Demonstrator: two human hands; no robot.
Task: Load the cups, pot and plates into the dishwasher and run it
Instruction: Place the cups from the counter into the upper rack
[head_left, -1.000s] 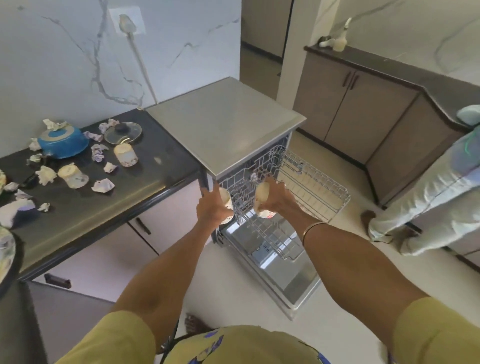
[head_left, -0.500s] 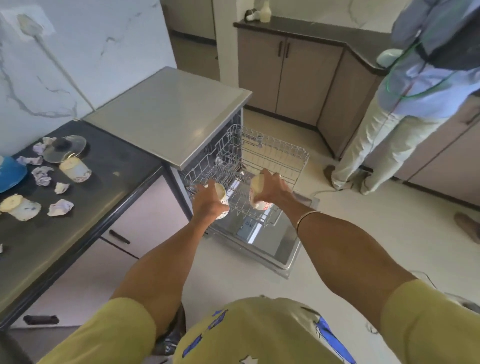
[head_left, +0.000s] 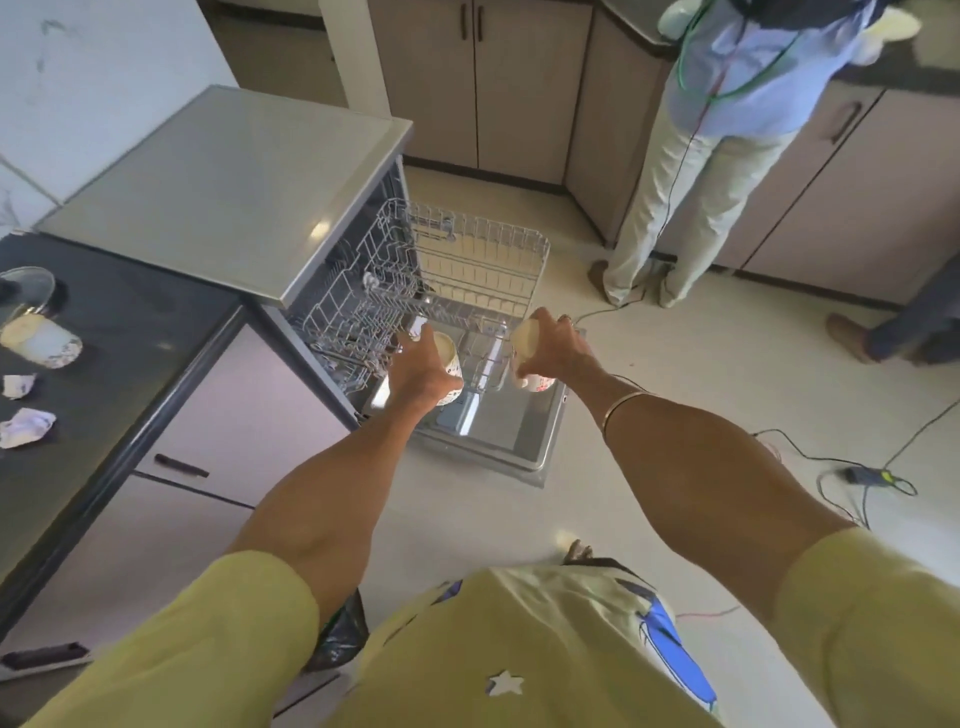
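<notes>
i have both arms stretched out over the open dishwasher (head_left: 322, 171). my left hand (head_left: 423, 366) has its fingers wrapped round a cream cup (head_left: 451, 364) with a printed pattern, tipped so the mouth faces up and toward me. my right hand (head_left: 553, 348) grips a second cup (head_left: 527, 358) the same way — thumb on the near side, fingers curled over the far side. both cups hang just above the near edge of the pulled-out wire rack (head_left: 467, 265), with the lowered door (head_left: 493, 431) beneath them.

at 9 o'clock from my hands the dark surface (head_left: 130, 332) carries another cream cup (head_left: 41, 343) lying on its side, a glass lid (head_left: 26, 286) beyond it at the frame edge, and crumpled paper scraps (head_left: 26, 426) closer to me. the pot and plates are outside this view.

at 1 o'clock a person (head_left: 727, 130) in a light blue shirt and pale trousers stands facing the far cabinets (head_left: 519, 88). at 3 o'clock cables (head_left: 831, 462) trail across the floor — another person's shoe (head_left: 844, 332) shows near the right edge.
</notes>
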